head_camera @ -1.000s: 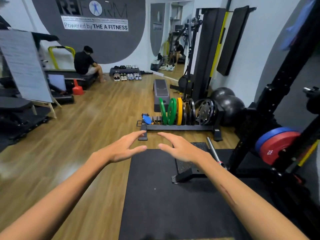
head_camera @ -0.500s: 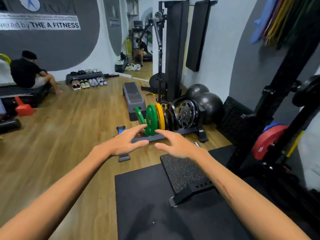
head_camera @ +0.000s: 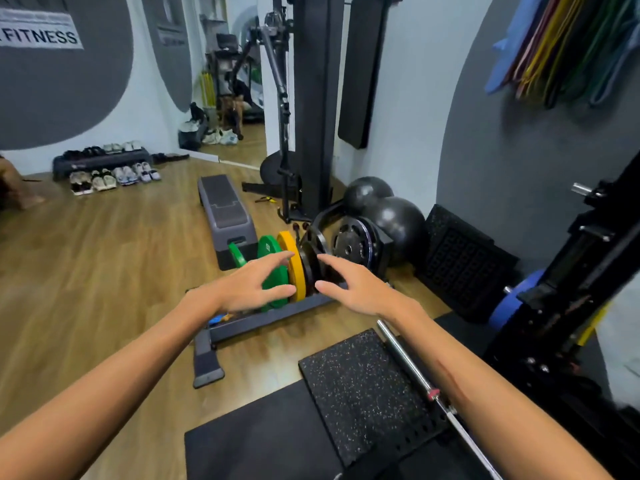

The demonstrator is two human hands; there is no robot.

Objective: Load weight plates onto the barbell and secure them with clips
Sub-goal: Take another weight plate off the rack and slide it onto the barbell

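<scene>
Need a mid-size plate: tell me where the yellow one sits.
The yellow plate stands upright in the floor rack, between the green plate and the black plates.

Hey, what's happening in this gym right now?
A person reaches both hands toward a floor rack of upright weight plates. The left hand and right hand are open and holding nothing, either side of the yellow plate. The barbell lies on the floor mat, its visible part bare.
</scene>
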